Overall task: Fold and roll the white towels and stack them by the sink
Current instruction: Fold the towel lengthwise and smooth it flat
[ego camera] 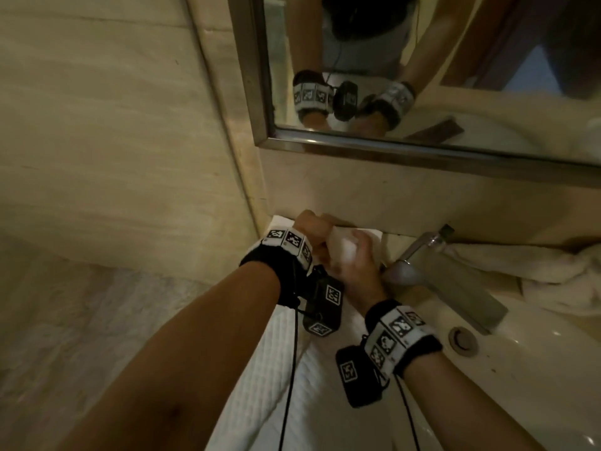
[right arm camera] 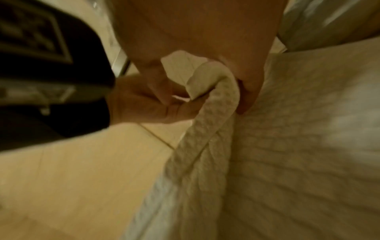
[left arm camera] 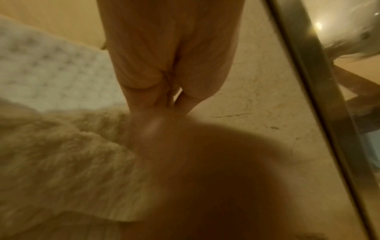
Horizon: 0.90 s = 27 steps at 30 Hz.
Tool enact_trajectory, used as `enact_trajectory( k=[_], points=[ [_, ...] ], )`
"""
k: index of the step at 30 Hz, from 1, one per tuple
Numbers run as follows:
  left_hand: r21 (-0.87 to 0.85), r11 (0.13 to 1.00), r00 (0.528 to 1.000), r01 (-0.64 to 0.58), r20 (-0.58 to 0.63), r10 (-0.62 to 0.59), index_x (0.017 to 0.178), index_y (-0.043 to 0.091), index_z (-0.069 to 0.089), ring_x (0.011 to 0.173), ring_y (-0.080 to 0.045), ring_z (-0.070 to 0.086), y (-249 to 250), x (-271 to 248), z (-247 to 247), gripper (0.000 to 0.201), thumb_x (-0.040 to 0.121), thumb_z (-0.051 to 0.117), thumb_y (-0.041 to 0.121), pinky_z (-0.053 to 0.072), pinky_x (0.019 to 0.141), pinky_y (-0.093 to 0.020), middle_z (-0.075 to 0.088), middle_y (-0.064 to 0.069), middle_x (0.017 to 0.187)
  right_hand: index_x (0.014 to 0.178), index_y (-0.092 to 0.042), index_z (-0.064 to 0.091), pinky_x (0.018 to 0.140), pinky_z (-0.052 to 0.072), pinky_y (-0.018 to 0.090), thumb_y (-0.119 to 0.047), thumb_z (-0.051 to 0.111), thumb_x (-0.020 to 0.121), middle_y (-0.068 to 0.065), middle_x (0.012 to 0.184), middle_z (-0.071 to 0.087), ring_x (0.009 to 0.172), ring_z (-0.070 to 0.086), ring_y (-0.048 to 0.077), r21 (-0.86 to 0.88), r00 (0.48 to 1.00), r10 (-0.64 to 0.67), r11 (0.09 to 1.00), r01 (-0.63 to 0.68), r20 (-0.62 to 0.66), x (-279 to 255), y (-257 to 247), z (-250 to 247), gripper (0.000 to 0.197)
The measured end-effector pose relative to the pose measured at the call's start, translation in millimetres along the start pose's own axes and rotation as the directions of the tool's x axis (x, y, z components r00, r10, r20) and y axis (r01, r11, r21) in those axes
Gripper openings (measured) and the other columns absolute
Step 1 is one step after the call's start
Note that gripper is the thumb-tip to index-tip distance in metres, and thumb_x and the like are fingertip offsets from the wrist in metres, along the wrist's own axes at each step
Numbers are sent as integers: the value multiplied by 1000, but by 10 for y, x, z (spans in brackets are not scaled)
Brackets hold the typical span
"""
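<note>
Two bare forearms fill the lower half of the head view, each wearing a black wrist band with printed markers. At centre frame the left hand (ego camera: 309, 227) and right hand (ego camera: 353, 266) meet over the far end of a white towel (ego camera: 276, 379), which runs down the bench to the bottom edge. Both sets of fingers (right arm camera: 246, 91) curl round its rolled edge. A faucet (ego camera: 419, 252) stands just right, beside the sink (ego camera: 520, 369). A mirror (ego camera: 422, 76) fills the upper right.
</note>
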<state>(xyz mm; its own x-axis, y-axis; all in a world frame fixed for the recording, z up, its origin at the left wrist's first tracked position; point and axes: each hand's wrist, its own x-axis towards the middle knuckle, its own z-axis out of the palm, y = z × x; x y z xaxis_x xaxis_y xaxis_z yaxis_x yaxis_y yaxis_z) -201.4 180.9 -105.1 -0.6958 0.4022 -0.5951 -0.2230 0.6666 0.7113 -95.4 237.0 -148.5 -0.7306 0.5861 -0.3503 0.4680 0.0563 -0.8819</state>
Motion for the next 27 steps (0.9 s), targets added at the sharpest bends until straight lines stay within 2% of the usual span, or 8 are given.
enact_trajectory(
  k=[3, 5, 11, 13, 15, 17, 22, 27],
  points=[
    [87, 993, 997, -81, 11, 80, 126, 0, 54, 111, -32, 59, -65, 18, 1, 35, 94, 53, 15, 51, 78, -20, 60, -19, 124, 134, -5, 42, 102, 42, 42, -13, 59, 86, 12, 130, 50, 117, 50, 29, -268, 991, -91, 961, 61, -99, -11, 173, 40, 51],
    [238, 957, 979, -166, -78, 190, 122, 9, 57, 106, -32, 62, -108, 45, -75, 34, 88, 58, 11, 52, 86, -29, 64, -19, 117, 131, -5, 48, 100, 40, 32, -1, 49, 89, 15, 130, 51, 118, 50, 31, -263, 988, -38, 965, -3, -152, 14, 145, -20, 43],
    [457, 866, 907, -203, -246, 342, 126, 19, 54, 117, -35, 43, -474, 72, -286, 53, 76, 53, 2, 35, 102, -32, 45, -17, 123, 136, -4, 40, 62, 27, 9, -3, 44, 93, 18, 131, 50, 119, 49, 31, -350, 978, 54, 928, -124, -203, 120, 45, 1, 43],
    [566, 817, 914, -111, -265, 308, 131, 25, 51, 120, -37, 35, -584, 102, -336, 53, 80, 53, 8, 31, 103, -38, 40, -16, 128, 134, -5, 44, 78, 33, 10, -4, 40, 95, 14, 134, 50, 122, 47, 30, -293, 957, 201, 921, -257, -209, 140, -60, 6, 39],
    [628, 775, 922, -72, -254, 292, 129, 25, 51, 120, -38, 34, -642, 152, -364, 47, 84, 54, 12, 31, 104, -39, 39, -15, 130, 132, -6, 49, 103, 36, 40, -4, 36, 97, 13, 139, 49, 129, 43, 31, -546, 955, 231, 785, -295, -183, 134, -234, -17, 37],
    [638, 767, 928, -68, -242, 283, 123, 19, 55, 119, -37, 35, -639, 193, -392, 38, 85, 56, 15, 31, 105, -38, 38, -15, 128, 136, -2, 45, 108, 29, 56, -3, 36, 97, 19, 145, 43, 135, 36, 37, -762, 974, 156, 606, -227, -167, 183, -282, -40, 40],
    [648, 758, 930, -72, -231, 285, 108, 17, 60, 112, -35, 44, -618, 252, -427, 25, 84, 56, 21, 39, 96, -36, 50, -14, 115, 145, -1, 32, 111, 24, 57, -12, 26, 102, 19, 150, 34, 137, 32, 38, -820, 976, 185, 536, -201, -119, 234, -322, -22, 44],
    [590, 788, 855, -176, -304, 420, 96, 3, 66, 96, -36, 53, -632, 185, -566, 16, 85, 54, 7, 41, 86, -31, 48, -20, 113, 145, -3, 32, 113, 23, 47, -20, 27, 102, 18, 150, 35, 138, 33, 35, -874, 958, 256, 429, -230, -126, 337, -205, 12, 46]
  ],
)
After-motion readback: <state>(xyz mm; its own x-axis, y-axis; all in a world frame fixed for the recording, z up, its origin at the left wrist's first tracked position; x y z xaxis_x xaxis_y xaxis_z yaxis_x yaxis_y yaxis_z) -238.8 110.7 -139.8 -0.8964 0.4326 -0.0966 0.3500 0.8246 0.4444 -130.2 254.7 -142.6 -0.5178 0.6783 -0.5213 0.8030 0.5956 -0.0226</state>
